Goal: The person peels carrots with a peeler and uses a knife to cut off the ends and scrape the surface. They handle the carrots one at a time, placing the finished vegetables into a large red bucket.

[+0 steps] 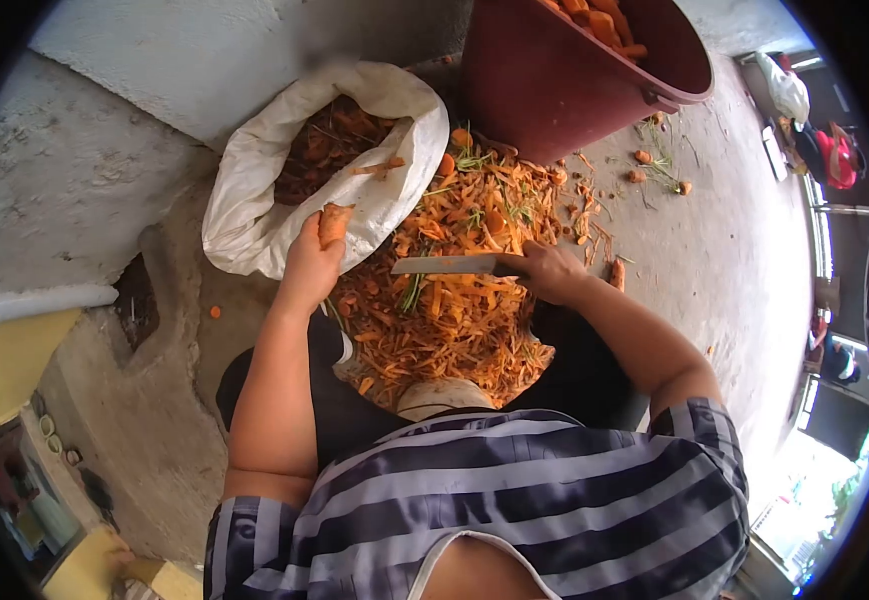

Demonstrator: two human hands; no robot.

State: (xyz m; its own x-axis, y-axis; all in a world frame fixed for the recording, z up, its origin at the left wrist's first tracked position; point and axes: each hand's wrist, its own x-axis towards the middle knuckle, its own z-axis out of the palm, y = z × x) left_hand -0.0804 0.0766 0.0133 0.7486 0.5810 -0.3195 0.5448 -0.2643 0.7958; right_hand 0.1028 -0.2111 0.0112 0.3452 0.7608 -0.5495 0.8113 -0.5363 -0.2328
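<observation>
My left hand (313, 262) is closed around a carrot (335, 226), which points up near the front edge of the white sack (240, 215). In my right hand (553, 272) is a knife (455, 264), gripped by its dark handle, its broad blade pointing left toward the carrot but apart from it. Beneath the blade lies a large heap of orange carrot peelings (465, 330), mixed with some green stems and cut carrot pieces. Dark brownish scraps (330, 150) fill part of the open sack, and an orange strip lies on its inner side.
A dark red bucket (555, 95) holding peeled carrots (605, 20) stands behind the heap. Carrot tops (660, 170) are scattered on the concrete floor to its right. A rough wall (85, 140) rises at the left. Bags and other items (825, 150) line the far right.
</observation>
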